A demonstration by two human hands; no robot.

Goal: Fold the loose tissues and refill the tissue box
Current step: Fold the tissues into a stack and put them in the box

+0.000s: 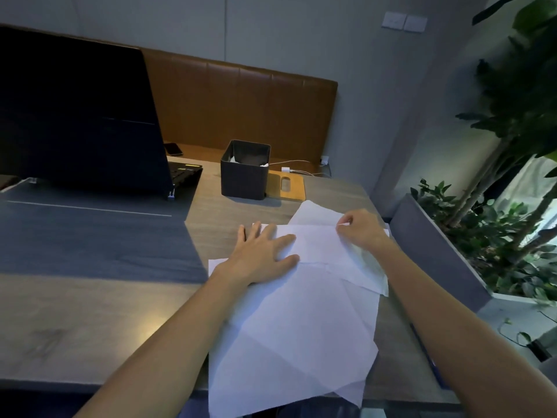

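The loose tissues (pixel 295 327) lie in an overlapping heap on the table (pixel 90 312), the nearest sheet hanging over the front edge. I judge them feather-light, limp and easy to tear. They will slide on each other and crumple if dragged, so corners and edges are where to take hold.

My left hand (pixel 262 251) lies flat with fingers spread, pinning the heap. My right hand (pixel 361 227) pinches a sheet's far edge between thumb and fingertip.

The tissue box (pixel 244 173) stands open beyond the pile with a little white showing inside (how full, I cannot tell). What looks like its wooden lid (pixel 287 188) lies just beside it.

Nothing stands between pile and box. A laptop (pixel 75 116) sits to the left, a charger cable (pixel 301 164) runs behind the box, and a planter (pixel 437 245) stands near my right arm.
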